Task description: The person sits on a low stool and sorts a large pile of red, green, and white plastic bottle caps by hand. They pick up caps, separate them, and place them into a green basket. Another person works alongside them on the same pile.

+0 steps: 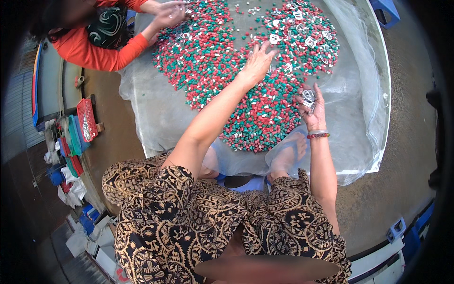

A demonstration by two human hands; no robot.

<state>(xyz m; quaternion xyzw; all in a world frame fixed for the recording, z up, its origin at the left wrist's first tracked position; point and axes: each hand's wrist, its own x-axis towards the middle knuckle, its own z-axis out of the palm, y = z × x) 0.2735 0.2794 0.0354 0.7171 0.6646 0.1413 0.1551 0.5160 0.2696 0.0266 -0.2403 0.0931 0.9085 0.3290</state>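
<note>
A broad heap of small red, green and white plastic pieces [265, 113] covers the middle of a sheeted table. My left hand [257, 62] reaches over the heap, fingers apart and bent downward. Just past its fingertips lies a white buckle-like plastic piece [274, 39]. At the right edge of the heap, my right hand [314, 108] is palm up and curled around several clear plastic buckle-like pieces [308, 100]. More such pale loops [310, 42] lie scattered on the far right part of the heap.
Translucent netting [350, 113] drapes over the white-edged table. Across at the far left, a person in orange sleeves [101, 54] has their hands over the heap. A red basket [86, 120] stands on the left, and a blue stool [385, 12] at the far right.
</note>
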